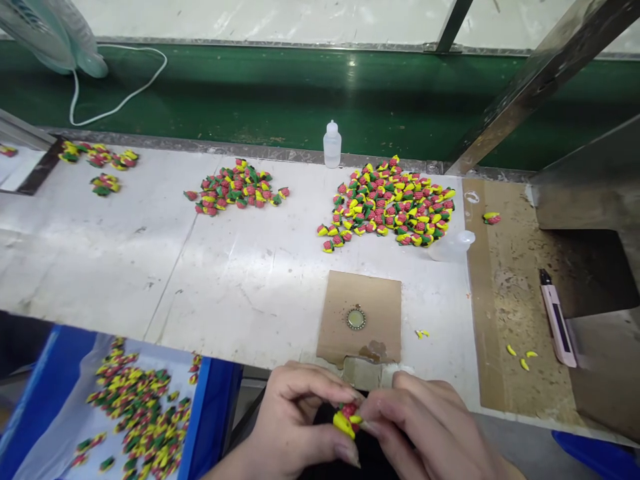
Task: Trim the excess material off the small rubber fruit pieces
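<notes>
My left hand (295, 420) and my right hand (425, 427) meet at the bottom centre, just below the table's front edge. Both pinch one small red, yellow and green toy piece (347, 419) between their fingertips. Just beyond them lies a brown cardboard square (383, 300) with a small round metal cap (356, 318) on it. A large pile of the same coloured pieces (390, 203) lies further back on the white table (125, 253). A smaller pile (235, 187) sits to its left.
A blue bin (55, 380) lined with clear plastic holds several pieces at the lower left. A small plastic bottle (332, 143) stands at the back, another (453, 245) lies by the large pile. A pink utility knife (557, 327) lies right. A fan (50, 33) stands far left.
</notes>
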A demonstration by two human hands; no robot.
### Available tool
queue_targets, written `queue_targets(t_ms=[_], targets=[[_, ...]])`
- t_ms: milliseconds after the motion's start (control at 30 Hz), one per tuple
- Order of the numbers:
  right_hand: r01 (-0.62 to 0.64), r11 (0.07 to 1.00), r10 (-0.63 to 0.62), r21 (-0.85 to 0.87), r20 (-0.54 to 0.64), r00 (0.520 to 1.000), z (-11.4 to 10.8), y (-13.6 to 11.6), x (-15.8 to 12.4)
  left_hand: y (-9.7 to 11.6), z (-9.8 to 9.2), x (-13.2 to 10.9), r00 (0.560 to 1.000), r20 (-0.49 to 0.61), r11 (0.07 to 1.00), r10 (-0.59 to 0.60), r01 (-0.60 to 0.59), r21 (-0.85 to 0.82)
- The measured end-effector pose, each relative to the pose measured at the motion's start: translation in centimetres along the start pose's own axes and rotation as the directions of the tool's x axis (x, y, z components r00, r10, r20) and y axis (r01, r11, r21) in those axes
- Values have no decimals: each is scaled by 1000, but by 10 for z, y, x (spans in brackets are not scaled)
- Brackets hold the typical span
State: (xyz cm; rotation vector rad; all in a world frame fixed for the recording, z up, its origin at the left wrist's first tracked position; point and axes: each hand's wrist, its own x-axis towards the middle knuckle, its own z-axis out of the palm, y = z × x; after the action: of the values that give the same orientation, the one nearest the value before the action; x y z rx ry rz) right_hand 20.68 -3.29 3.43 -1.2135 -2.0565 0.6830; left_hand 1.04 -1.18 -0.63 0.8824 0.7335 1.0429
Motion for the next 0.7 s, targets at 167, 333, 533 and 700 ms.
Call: queue_targets(t_ms=[167,333,533,700], targets=[[-28,999,28,31,-6,1000,-3,2,-1,-2,-1,-1,999,32,999,-23,25,-48],[-61,992,53,114,74,996,-5,5,-2,-4,0,-6,986,74,963,-152,165,-215],[-5,999,0,36,146,989,-14,4,1,-3,0,-2,995,67,990,-75,82,-111],[88,996,-87,-7,103,991,-17,6,4,-5,0,2,995,96,999,-12,17,-43]])
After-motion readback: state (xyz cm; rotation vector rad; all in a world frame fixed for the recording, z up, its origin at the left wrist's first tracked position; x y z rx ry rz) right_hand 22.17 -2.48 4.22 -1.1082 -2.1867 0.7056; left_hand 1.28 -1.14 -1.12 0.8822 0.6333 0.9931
